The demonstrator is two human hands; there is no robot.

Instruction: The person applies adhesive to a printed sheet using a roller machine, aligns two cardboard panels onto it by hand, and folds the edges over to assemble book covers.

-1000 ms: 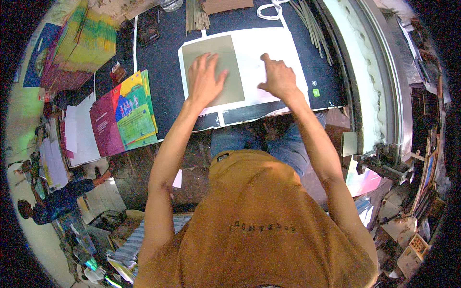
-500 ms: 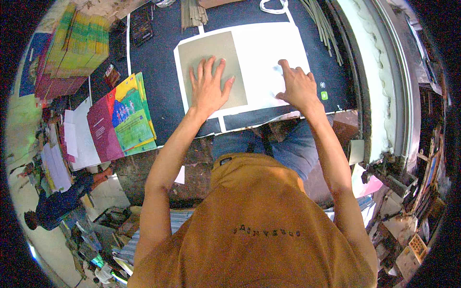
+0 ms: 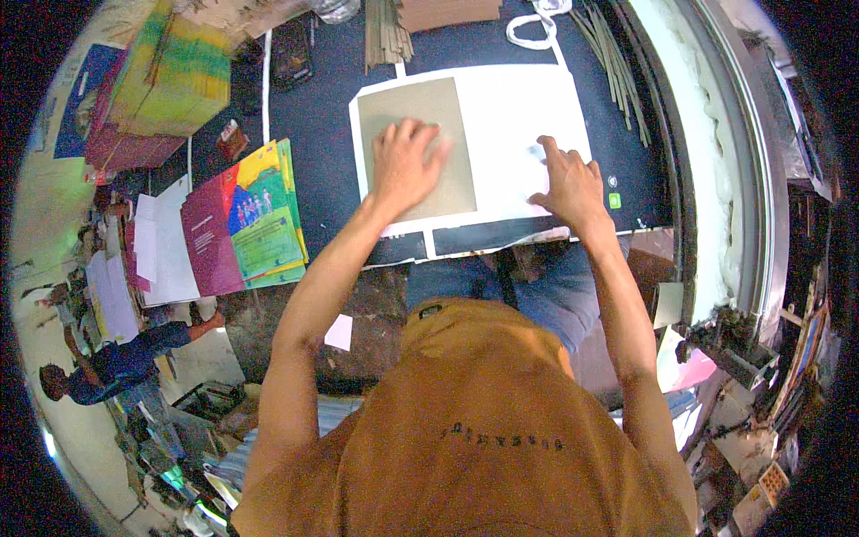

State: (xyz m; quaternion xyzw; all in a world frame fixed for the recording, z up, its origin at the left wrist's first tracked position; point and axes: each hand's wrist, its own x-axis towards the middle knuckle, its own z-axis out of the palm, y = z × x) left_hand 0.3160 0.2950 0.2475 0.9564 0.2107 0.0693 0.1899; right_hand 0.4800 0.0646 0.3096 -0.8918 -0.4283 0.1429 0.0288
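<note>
Left fingers curl over the grey board, which stays put on the white sheet

Your left hand [image 3: 407, 170] has gone from a flat spread to a looser, bent shape over the grey board [image 3: 446, 112]. Half a second ago the fingers were stretched out on it; now they are curled and the thumb side is blurred, so that hand is moving. They are apart and grip nothing visible; how hard they press, you cannot tell from here.

Your right hand [image 3: 573, 183] was nearer the middle of the bare half a second ago. It has since shifted out toward the right edge of the white sheet [image 3: 514, 116] and now sits just inside it. Its fingers are bent, with the thumb apart and nothing visible between them. Whether the fingertips touch the paper is unclear.

The board has kept its place on the sheet: left half, narrow white margins at its left and far sides, right half uncovered. The sheet lies flat on the dark table [image 3: 322, 112]. So the change looks to be in your hands, not in how the two pieces line up.
</note>
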